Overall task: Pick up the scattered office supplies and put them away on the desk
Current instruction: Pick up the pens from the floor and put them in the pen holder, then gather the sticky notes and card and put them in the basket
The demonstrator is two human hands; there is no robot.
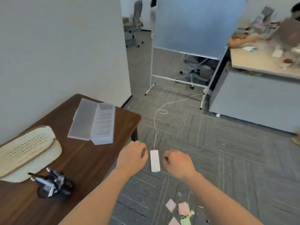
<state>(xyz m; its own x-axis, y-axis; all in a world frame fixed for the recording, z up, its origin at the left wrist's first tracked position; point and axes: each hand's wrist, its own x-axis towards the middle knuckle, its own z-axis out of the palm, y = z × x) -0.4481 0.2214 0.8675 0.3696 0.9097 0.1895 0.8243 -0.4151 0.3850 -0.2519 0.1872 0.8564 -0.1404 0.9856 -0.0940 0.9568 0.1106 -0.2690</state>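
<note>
Grey carpet tiles (pixel 227 143) covered the office floor, with a pale wall at left. Against that wall stood a dark wooden desk (pixel 84 159). At its near left lay a cream perforated basket (pixel 27 153), tipped on its side. Just near of it a black pen holder (pixel 55 185) held markers and pens, blurred. Farther back on the desk sat a clear compartment box (pixel 103 124), its lid (pixel 84 119) open flat to the left.

Left hand (pixel 132 157) hung past the desk's right edge, fingers curled under; whether they held anything could not be told. Between the hands, on the floor, lay a white power strip (pixel 155 160), its cord (pixel 156 120) running to the far right. Right hand (pixel 177 164) was likewise a loose fist, contents not visible.

On the near floor lay scattered sticky notes (pixel 183 208), pink and green, with a small ring (pixel 179 194) just beyond them. Far centre stood a whiteboard (pixel 194 25) on a frame, office chairs behind. At far right, another person sat at a grey desk (pixel 259 62).
</note>
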